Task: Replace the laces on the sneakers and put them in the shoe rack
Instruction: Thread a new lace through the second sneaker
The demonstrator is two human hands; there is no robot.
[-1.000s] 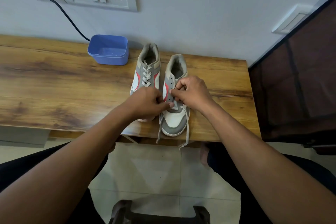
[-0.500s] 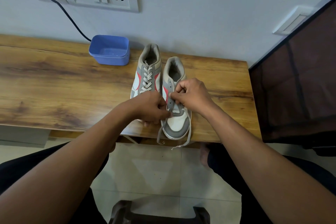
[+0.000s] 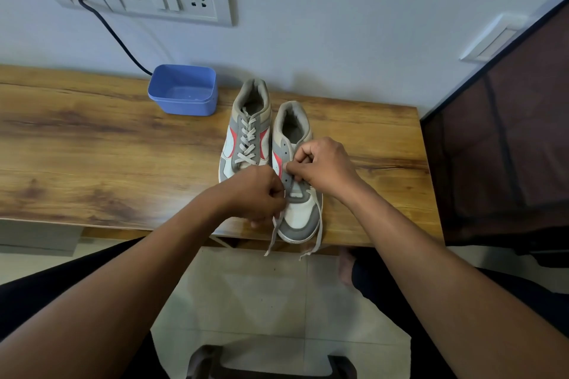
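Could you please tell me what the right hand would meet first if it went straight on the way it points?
Likely the laced sneaker: the right hand, working on the other sneaker, points across toward it, though depth is unclear.

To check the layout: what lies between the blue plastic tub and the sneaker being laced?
The fully laced grey, white and red sneaker lies there, beside the half-laced sneaker; the head view shows it.

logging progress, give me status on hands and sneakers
Left hand and right hand both pinching the lace at the part-laced sneaker, upper eyelets empty. Other sneaker fully laced. Lace ends hang over the table edge; nothing in the way.
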